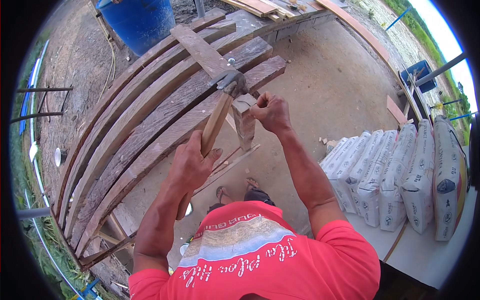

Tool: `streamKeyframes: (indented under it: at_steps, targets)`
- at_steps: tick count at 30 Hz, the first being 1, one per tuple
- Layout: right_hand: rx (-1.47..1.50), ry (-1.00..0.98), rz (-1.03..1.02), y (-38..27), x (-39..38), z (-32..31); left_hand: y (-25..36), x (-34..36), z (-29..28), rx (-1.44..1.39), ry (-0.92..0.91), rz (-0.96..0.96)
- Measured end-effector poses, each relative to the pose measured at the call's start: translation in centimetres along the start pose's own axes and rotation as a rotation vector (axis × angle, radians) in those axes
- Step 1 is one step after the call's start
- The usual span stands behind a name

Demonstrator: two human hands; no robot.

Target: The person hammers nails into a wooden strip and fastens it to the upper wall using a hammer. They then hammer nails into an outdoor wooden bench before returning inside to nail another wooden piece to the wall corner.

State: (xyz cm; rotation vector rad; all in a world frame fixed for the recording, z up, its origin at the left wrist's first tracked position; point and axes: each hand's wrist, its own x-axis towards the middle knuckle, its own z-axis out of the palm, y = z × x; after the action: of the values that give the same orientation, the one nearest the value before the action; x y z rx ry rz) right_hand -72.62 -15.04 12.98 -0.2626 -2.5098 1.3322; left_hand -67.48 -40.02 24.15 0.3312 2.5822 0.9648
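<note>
The hammer (217, 125) pairs a smooth, pale wooden handle with a dull grey, curved metal head, held up by the nearest of several rough, streaked wooden beams (195, 114). Its long axis slants from near left to far right, head away from the person. The left hand (187, 162) is wrapped round the handle; the right hand (271, 112), apart from it, is curled tight at a squared wooden block (245, 122), what it pinches unclear.

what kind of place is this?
Probably an outdoor construction site: long timber beams side by side, a row of filled sacks, and a hammer in the person's left hand.
</note>
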Motion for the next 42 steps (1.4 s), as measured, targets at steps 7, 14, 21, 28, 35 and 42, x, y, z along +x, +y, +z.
streamKeyframes:
  at_steps: [7,14,21,28,35,42]
  targets:
    - [-0.133,0.084,-0.180,-0.5,-0.7,0.4,0.1,0.6,0.0,0.149,-0.026,0.098]
    - [-0.042,0.070,-0.119,-0.7,-1.0,0.4,1.7,-1.1,-0.6,0.096,-0.074,0.049]
    - [-0.069,0.024,-0.079,-1.9,-0.7,0.1,-0.6,-0.6,0.6,0.068,0.026,0.067]
    - [-0.141,-0.035,-0.129,-1.3,0.1,-0.5,1.7,-1.6,-0.1,-0.025,0.002,0.010]
    - [-0.212,-0.022,-0.151,-1.4,0.1,0.1,-0.8,-0.1,-0.1,0.159,-0.019,0.080]
    - [-0.134,-0.056,-0.118,-1.7,0.2,-0.5,-0.6,-1.1,0.7,-0.030,0.015,0.062]
